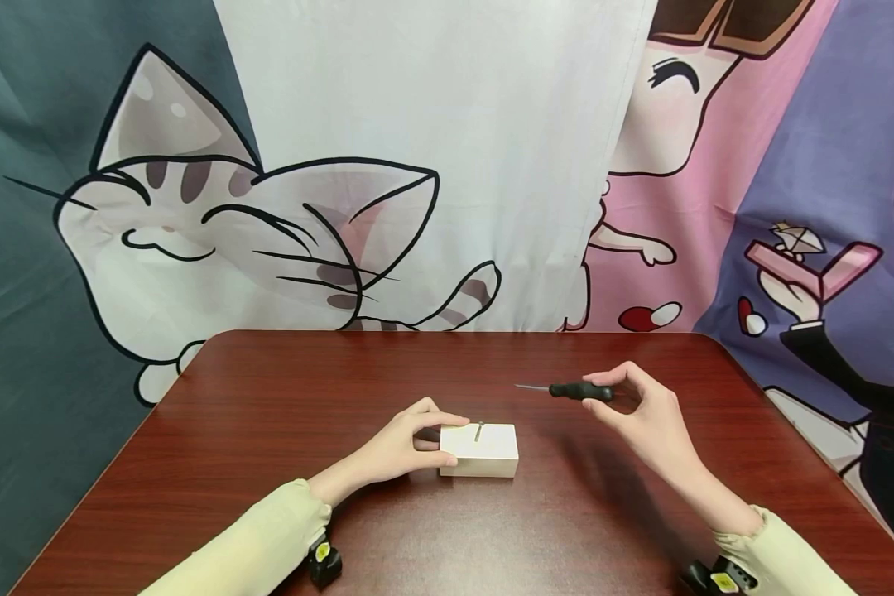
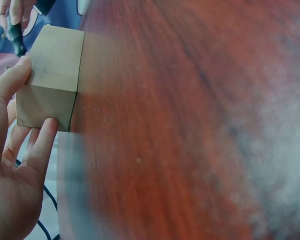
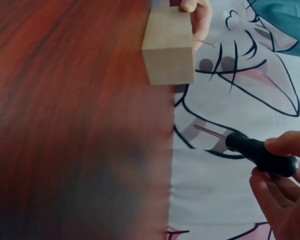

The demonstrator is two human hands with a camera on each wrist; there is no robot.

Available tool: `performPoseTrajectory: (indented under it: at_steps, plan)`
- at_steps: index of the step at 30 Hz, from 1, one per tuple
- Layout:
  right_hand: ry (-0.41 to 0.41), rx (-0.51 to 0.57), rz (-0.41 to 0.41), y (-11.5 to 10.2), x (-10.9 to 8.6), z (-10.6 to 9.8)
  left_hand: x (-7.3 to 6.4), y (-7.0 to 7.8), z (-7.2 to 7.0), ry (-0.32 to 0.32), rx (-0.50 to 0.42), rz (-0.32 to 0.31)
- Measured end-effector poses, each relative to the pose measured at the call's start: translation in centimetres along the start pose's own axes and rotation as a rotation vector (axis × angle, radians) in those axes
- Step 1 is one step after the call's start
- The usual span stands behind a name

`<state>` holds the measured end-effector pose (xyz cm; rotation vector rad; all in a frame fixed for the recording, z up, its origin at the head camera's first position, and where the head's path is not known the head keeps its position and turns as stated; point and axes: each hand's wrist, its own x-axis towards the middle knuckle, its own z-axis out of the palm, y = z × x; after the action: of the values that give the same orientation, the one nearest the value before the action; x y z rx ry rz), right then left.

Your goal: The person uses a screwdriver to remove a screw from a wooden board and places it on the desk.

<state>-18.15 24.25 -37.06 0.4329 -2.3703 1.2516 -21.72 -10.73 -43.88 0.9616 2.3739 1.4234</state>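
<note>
A pale wooden block (image 1: 484, 467) lies on the table in front of me. My left hand (image 1: 406, 443) grips its left end, with the thumb on the near side and a finger on the far edge. A screw (image 1: 479, 431) stands up from the block's top; the right wrist view shows the screw (image 3: 208, 43) sticking out with its head well clear of the wood. My right hand (image 1: 650, 418) pinches the dark handle of a screwdriver (image 1: 581, 391) by its end. The screwdriver hovers to the right of the block, its thin shaft pointing left, apart from the screw.
The reddish-brown wooden table (image 1: 305, 372) spreads out on all sides of the block. Behind its far edge hangs a cloth backdrop (image 1: 447, 83) printed with cartoon figures. A small black device (image 1: 324, 563) is strapped at the left wrist, another (image 1: 718, 577) at the right.
</note>
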Motion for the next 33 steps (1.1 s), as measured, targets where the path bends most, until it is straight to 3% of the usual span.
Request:
performPoseTrajectory:
  at_steps: [21,27,33]
  plan:
    - [-0.076,-0.285,0.053,2.6,-2.3,-0.8,0.1,0.0,0.0,0.007,0.014,0.004]
    - [-0.164,-0.305,0.068,2.9,-2.5,-0.7,0.1,0.0,0.1,0.004,0.006,0.009]
    - [-0.270,-0.292,0.141,2.8,-2.5,-0.9,0.0,0.0,0.0,0.003,0.001,-0.004]
